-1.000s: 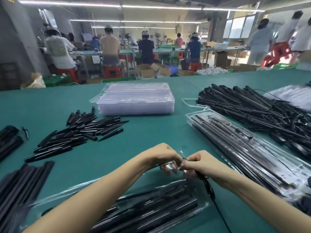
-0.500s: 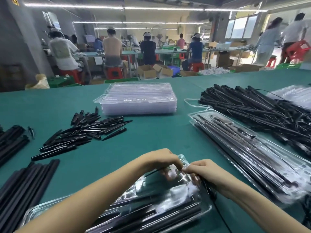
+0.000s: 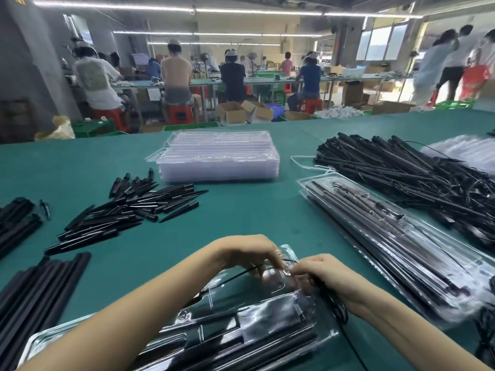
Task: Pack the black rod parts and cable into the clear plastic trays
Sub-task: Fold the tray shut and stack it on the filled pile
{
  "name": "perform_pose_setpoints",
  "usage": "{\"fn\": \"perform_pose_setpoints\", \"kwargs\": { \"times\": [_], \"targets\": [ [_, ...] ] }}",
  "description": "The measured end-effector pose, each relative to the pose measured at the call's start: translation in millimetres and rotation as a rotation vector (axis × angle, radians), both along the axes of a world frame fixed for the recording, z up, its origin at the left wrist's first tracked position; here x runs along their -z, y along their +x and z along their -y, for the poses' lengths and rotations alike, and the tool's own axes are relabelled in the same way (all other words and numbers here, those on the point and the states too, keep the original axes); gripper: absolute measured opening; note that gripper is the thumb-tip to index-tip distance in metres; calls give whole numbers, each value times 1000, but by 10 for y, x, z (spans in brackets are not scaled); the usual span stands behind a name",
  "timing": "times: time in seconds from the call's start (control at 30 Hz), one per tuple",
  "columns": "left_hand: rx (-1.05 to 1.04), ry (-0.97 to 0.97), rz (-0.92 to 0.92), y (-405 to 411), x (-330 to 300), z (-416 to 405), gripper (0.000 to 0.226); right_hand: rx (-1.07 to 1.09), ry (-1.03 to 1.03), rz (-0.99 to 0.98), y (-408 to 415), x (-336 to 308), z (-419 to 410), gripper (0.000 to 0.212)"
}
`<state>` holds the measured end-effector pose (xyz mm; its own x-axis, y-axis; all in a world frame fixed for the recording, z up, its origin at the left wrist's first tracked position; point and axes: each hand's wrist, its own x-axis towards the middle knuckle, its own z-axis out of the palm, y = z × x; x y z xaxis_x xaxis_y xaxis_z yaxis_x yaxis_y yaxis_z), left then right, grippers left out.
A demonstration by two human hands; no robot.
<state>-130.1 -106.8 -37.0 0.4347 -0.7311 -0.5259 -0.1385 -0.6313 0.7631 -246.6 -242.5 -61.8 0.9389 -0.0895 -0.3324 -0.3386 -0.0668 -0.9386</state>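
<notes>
Cable pinched by my left hand and right hand over near tray; packed tray right, rod pile left on table.

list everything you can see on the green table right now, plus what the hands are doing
thin black cable: one, black, pinched between both hands
clear plastic tray with black rods: one, near edge, under the hands
stack of empty clear trays: one, far centre
packed clear trays: a stack, right
black pointed tips: one pile, left
black tubes: bundles, far left
tangled black rods with cables: one heap, far right
green table: one
left hand, right hand: gripping the cable
</notes>
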Motion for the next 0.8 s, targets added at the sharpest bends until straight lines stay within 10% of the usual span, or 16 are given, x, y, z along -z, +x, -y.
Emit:
{"fn": "perform_pose_setpoints", "kwargs": {
  "times": [0.8],
  "targets": [
    [-157, -22, 209, -208, 77, 95, 26, 213, -86, 194, -116, 188, -94, 35]
  ]
}}
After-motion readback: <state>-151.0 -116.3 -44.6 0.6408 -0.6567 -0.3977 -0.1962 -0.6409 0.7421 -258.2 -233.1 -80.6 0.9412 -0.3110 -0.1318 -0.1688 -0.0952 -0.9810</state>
